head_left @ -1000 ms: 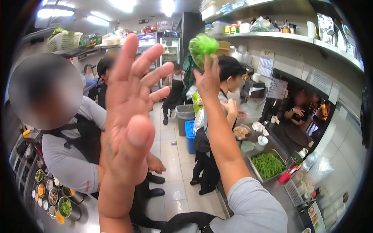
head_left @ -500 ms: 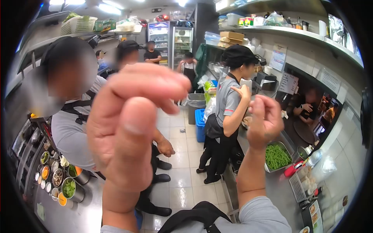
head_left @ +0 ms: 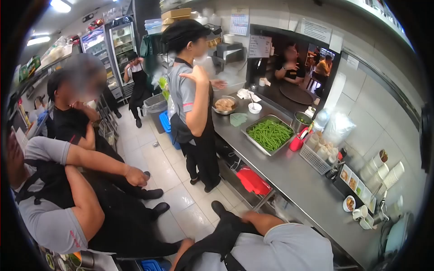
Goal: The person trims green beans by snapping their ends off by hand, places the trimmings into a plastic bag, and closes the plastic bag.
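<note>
Both of my hands are low against my black apron (head_left: 217, 239). My left hand (head_left: 184, 247) shows only as a small patch at the apron's left side, its fingers hidden. My right hand (head_left: 247, 217) is blurred at the apron's upper right edge, and its fingers cannot be made out. I see nothing held in either one. To the right of my right hand runs the steel counter (head_left: 307, 189), bearing a metal tray (head_left: 266, 152) of green beans (head_left: 271, 134). Below the counter hangs a red plastic item (head_left: 253, 181).
Co-workers stand at the left, one with a forearm (head_left: 99, 160) reaching across, and another in a black cap (head_left: 185, 34) by the counter. A bowl of brown food (head_left: 224, 105), a grey basket (head_left: 315, 158) and a condiment rack (head_left: 355, 183) sit on the counter. Blue bin (head_left: 168, 128) stands behind.
My hands have dropped from in front of my face to my apron. My view has turned right, toward the counter and serving window.
</note>
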`<state>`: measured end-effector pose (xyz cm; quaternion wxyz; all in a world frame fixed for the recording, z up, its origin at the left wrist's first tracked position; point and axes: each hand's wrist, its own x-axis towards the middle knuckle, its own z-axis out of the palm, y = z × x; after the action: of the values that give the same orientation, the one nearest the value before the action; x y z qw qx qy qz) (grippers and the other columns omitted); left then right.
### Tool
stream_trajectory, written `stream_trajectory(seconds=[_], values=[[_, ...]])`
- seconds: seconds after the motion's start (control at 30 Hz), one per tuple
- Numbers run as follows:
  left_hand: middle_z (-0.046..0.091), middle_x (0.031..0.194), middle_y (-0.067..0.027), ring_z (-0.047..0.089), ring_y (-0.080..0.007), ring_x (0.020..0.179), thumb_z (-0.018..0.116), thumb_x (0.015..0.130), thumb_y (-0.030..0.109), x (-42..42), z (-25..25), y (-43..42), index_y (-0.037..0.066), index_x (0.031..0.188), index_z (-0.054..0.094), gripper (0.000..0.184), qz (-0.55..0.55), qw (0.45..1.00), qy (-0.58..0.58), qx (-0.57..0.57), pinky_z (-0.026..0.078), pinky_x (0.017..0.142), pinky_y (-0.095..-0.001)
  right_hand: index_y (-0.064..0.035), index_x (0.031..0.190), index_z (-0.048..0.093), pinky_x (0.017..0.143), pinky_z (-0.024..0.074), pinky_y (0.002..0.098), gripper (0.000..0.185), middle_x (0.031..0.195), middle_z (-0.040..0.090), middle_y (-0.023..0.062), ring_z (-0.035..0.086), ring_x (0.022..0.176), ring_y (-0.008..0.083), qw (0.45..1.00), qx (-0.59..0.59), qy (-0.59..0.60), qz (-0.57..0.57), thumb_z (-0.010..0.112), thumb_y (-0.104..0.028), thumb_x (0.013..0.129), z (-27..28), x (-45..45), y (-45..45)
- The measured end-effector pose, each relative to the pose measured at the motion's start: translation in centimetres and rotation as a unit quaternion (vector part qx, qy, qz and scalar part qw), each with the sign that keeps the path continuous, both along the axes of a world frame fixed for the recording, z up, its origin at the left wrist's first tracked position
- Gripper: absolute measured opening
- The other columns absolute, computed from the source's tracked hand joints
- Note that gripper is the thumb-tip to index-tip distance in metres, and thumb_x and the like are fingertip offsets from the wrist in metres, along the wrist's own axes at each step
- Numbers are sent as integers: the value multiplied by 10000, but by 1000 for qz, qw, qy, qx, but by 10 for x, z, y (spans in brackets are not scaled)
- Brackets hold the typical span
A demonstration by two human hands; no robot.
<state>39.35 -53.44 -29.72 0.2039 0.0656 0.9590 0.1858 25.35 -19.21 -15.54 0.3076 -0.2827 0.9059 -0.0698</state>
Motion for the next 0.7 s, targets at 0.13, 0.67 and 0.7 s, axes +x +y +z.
stream_trajectory(seconds=[0.13,0.67,0.7], values=[[666,751,-127,661,-274,758,592,951,334,20,9,0,21,803,632,348,146,964,-209,78,506,721,-434,0,876,687,683,532,463,212,849,696,191,679,764,342,965,188,-168,71,597,-177,802,-45,60,154],[657,766,-94,626,-173,713,626,958,235,-275,209,179,21,957,638,215,-36,957,89,272,504,669,-327,-56,887,631,724,530,424,203,861,692,155,668,792,360,877,-289,109,-368,479,-191,885,107,-88,162],[660,778,-86,622,-153,728,655,942,203,-293,243,209,17,987,645,191,-45,946,100,304,505,680,-308,-56,887,631,724,530,424,203,861,692,155,668,792,360,874,-292,106,-372,479,-191,885,105,-91,172]])
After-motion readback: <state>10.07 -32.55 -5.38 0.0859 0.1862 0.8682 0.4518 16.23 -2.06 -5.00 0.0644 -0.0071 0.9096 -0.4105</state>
